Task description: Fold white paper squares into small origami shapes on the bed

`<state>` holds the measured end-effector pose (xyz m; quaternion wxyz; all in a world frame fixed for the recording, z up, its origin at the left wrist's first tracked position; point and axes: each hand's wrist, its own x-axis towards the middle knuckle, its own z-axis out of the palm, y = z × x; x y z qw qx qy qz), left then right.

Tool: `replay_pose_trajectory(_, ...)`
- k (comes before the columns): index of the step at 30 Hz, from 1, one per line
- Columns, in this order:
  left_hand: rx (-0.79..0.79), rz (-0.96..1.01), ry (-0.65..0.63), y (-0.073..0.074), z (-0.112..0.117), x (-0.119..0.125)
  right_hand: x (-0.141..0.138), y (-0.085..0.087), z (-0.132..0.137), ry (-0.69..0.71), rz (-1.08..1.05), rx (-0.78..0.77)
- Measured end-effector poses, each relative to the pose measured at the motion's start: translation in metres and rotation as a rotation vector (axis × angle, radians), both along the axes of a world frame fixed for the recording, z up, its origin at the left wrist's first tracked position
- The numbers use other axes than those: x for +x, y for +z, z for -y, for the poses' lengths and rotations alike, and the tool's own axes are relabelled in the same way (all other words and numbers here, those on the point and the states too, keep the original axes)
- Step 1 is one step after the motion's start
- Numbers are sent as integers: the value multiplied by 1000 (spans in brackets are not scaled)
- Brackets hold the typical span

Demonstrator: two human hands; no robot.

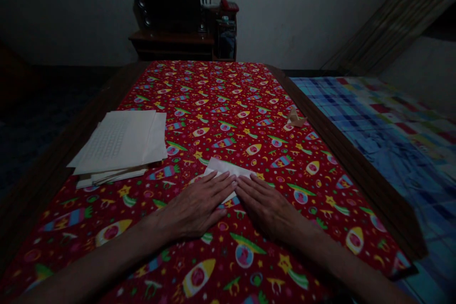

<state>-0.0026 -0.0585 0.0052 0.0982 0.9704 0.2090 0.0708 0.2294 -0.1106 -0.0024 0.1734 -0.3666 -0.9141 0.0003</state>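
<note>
Both my hands lie flat on a folded white sheet of paper [228, 169] in the middle of the table, which is covered by a red cloth [221, 104] printed with rockets. My left hand [194, 206] has its fingers stretched out over the paper's left part. My right hand [269, 206] lies beside it, fingers straight, pressing the paper's right part. The fingertips of the two hands nearly meet. Neither hand grips anything.
A stack of white sheets [121, 145] lies on the left of the cloth. A small folded paper figure [295, 118] sits near the right edge. A blue checked mat [392, 123] is to the right. A dark cabinet with a screen [171, 14] stands against the far wall.
</note>
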Motion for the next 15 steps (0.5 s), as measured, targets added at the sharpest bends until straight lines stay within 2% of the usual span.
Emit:
replay_pose_trajectory(4,57,9,64,-1,-4,-13,10,0,11,-54,31,-91)
replay_pose_trajectory(9,117,9,130,-4,-11,-31,17,-1,18,-126,72,-82)
replay_pose_trajectory(12,122,97,160,-1,-19,-29,11,-1,17,-159,37,-34)
replay_pose_trajectory(15,84,199,242,3,-32,-17,2,0,13,-186,-42,64)
